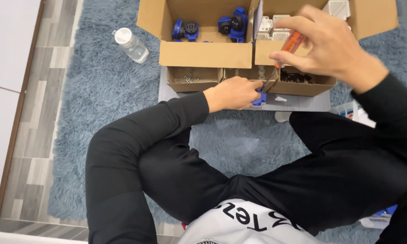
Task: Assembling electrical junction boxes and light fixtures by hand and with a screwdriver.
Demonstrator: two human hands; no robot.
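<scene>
My left hand (234, 93) is closed around a small blue plastic part (259, 98), pressing it onto a grey mat (303, 103) in front of me. Above it, my right hand (332, 45) grips an orange-handled screwdriver (293, 43). The thin shaft slants down toward the blue part. Most of the part is hidden under my left fingers.
A large cardboard box (205, 54) holds blue parts (233, 25) on the left and white parts (276, 27) on the right. Small boxes of screws (187, 76) and black pieces (298, 77) stand before it. A clear bottle (131, 44) lies on the blue rug.
</scene>
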